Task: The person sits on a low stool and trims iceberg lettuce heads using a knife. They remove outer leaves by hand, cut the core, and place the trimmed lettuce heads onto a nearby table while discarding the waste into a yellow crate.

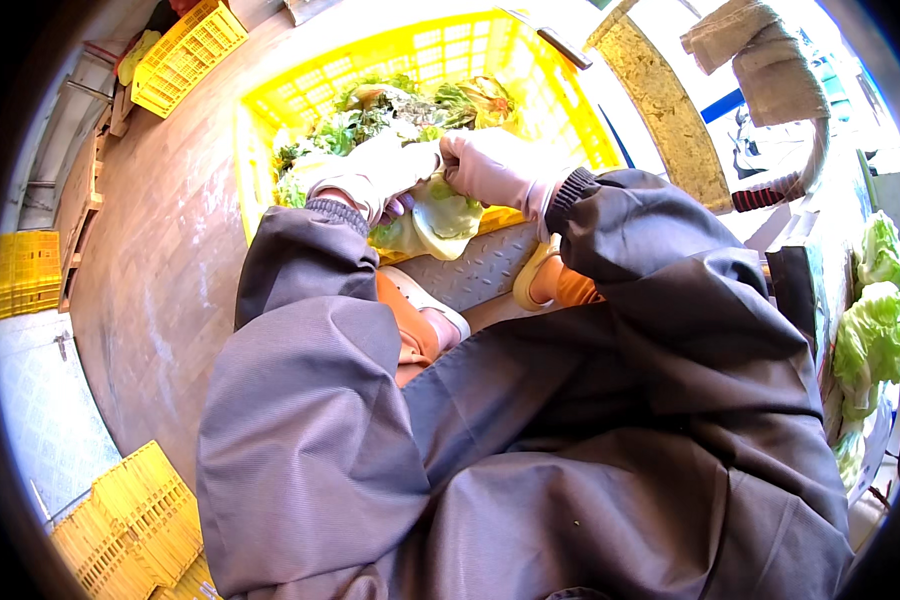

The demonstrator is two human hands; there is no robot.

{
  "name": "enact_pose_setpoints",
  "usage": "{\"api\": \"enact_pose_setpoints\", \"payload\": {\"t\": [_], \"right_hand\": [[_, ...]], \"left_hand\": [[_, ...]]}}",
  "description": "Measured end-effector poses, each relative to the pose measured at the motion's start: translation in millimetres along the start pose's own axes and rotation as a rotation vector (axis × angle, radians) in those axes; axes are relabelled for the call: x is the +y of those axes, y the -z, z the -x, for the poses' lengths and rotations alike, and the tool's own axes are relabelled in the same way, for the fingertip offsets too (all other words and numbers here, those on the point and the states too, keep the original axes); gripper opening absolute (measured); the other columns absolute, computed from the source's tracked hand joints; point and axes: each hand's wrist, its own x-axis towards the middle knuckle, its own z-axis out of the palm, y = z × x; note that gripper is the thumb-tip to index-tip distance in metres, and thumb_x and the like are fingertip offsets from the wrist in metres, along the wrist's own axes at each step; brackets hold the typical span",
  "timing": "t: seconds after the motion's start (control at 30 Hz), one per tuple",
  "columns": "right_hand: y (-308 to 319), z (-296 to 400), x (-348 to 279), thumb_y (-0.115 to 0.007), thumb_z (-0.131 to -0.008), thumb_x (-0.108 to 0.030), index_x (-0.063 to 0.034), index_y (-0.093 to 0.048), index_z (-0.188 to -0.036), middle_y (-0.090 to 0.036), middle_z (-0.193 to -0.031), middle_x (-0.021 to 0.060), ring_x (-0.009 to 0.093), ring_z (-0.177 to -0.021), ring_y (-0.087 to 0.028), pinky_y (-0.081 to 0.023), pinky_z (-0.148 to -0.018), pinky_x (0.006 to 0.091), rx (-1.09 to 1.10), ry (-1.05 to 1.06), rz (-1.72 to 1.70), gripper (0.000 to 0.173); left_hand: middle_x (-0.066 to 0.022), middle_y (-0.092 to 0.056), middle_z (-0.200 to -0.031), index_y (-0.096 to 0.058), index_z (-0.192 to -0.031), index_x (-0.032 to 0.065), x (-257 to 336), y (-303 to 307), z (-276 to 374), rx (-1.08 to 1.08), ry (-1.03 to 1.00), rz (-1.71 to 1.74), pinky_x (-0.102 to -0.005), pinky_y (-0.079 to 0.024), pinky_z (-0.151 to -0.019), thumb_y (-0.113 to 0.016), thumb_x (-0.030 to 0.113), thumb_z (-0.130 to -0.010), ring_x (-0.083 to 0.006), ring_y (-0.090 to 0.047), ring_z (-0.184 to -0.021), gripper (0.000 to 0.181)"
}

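Note:
Both my hands wear pale gloves and meet over the near edge of a yellow plastic crate (pixel 427 46). My left hand (pixel 379 176) is closed on a head of lettuce (pixel 446 214), whose pale leaves hang below the fingers. My right hand (pixel 491 169) has its fingers bent in at the top of the same lettuce; whether it grips a leaf is hidden. Loose lettuce leaves (pixel 412 112), green with some yellowed or browned, lie in the crate beyond the hands.
More lettuce heads (pixel 874 337) lie at the right edge. Yellow crates stand at the upper left (pixel 187 56), left (pixel 26 274) and lower left (pixel 131 517). A worn yellow curved panel (pixel 660 105) and a cloth-wrapped metal tube (pixel 784 75) are at upper right. A metal tread plate (pixel 469 270) lies between my feet.

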Motion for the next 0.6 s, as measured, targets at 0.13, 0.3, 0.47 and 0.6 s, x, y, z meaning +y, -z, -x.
{"api": "enact_pose_setpoints", "payload": {"t": [0.13,0.3,0.47,0.6], "right_hand": [[16.2,4.7,-21.4,-0.058,-0.078,-0.011,-0.0049,-0.056,-0.074,-0.057,-0.057,0.0057,0.011,-0.043,-0.052,-0.041,-0.039,0.0255,-0.118,-0.188,-0.442,0.007],[44.6,5.5,-16.0,-0.065,-0.081,-0.015,-0.0022,-0.055,-0.084,-0.058,-0.063,0.0072,0.008,-0.042,-0.047,-0.037,-0.037,0.0219,-0.037,-0.076,-0.919,0.017],[27.1,-28.6,73.6,-0.06,-0.089,-0.028,-0.005,-0.052,-0.12,-0.065,-0.081,0.0084,0.015,-0.056,-0.062,-0.051,-0.05,0.0252,0.07,-0.029,-0.29,0.04],[39.9,0.8,26.4,-0.057,-0.09,-0.033,-0.0037,-0.056,-0.111,-0.064,-0.076,0.0099,0.014,-0.054,-0.061,-0.05,-0.048,0.0258,-0.05,-0.239,-0.061,0.036]], "left_hand": [[-0.0148,-0.068,-0.085,-0.064,-0.1,0.0037,-1.1,0.2,1.2,0.026,0.016,0.028,-0.0369,-0.05,-0.066,-0.06,0.038,-0.082,-0.0279,-0.065,-0.073,0.039],[-0.015,-0.068,-0.081,-0.067,-0.093,0.0024,-0.3,-1.9,-6.4,0.053,0.082,0.077,-0.034,-0.051,-0.062,-0.059,0.038,-0.083,-0.0228,-0.066,-0.066,0.038],[-0.0061,-0.054,-0.061,-0.054,-0.099,0.0083,-10.6,1.6,-3.6,0.0,0.053,0.119,-0.0299,-0.04,-0.04,-0.059,0.049,-0.082,-0.0147,-0.046,-0.042,0.044],[-0.0064,-0.054,-0.061,-0.054,-0.112,0.0097,-2.1,4.5,0.6,-0.03,0.05,0.106,-0.0297,-0.04,-0.039,-0.061,0.05,-0.08,-0.0149,-0.046,-0.041,0.052]]}}
